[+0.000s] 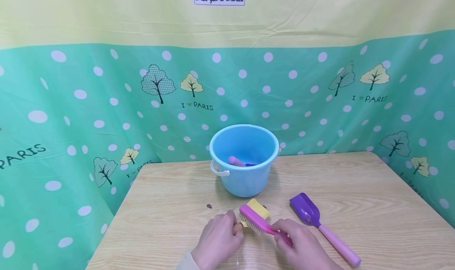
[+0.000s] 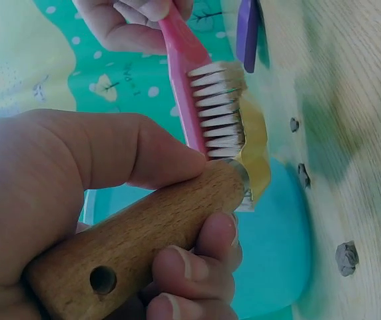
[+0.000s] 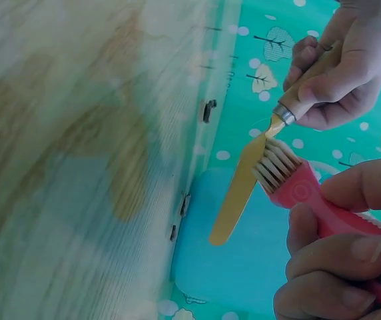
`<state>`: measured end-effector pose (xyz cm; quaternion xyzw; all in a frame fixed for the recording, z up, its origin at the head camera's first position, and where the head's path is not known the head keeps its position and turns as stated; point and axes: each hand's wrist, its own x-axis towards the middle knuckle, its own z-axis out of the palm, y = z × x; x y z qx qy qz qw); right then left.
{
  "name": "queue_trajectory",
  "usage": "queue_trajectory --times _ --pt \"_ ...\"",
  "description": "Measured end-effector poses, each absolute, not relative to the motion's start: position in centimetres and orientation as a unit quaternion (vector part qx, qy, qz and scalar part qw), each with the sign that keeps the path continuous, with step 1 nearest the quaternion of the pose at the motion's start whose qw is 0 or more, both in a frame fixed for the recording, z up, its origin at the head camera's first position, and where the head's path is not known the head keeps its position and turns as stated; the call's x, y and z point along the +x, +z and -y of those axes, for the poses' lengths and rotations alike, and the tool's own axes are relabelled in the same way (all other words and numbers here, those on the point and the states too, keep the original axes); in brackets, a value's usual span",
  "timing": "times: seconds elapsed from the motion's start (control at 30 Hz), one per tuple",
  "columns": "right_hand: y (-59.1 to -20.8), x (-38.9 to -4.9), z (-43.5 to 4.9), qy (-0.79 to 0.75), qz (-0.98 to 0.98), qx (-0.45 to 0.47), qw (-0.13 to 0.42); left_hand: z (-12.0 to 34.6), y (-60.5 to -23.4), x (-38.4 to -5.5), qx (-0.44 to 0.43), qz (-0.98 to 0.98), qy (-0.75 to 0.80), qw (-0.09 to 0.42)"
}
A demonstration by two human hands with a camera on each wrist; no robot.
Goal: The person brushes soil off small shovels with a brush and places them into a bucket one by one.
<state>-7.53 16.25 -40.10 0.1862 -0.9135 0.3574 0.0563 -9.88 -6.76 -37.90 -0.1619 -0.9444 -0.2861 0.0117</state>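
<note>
My left hand grips the wooden handle of a small yellow-bladed trowel, its thumb laid along the wood near the metal collar. The trowel's blade is held over the tabletop. In my right hand is a pink brush with pale bristles, held by its handle. Those bristles lie against the yellow blade near its neck, as the right wrist view shows. In the head view the brush head covers part of the blade.
Behind the hands stands a light blue bucket with a pink-handled tool inside. To the right lies a purple scoop with a pink handle. Several small dark clumps are on the wooden table. A patterned green curtain hangs behind.
</note>
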Motion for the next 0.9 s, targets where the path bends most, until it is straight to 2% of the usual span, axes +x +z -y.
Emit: queue_trajectory --times 0.17,0.4,0.6,0.9 --pt "-40.24 -7.6 -16.17 0.337 0.923 0.174 0.059 6.74 -37.99 -9.94 -0.162 0.943 -0.291 0.006" --pt "-40.63 -7.45 -16.26 0.316 0.923 0.188 0.117 6.76 -37.91 -9.89 -0.163 0.944 -0.287 0.011" --pt "-40.63 -7.39 -16.19 0.292 0.927 0.188 0.143 6.78 -37.83 -9.89 -0.167 0.945 -0.281 0.023" --pt "-40.68 -7.54 -16.32 0.255 0.94 0.166 0.155 6.88 -37.74 -9.91 -0.169 0.945 -0.279 0.04"
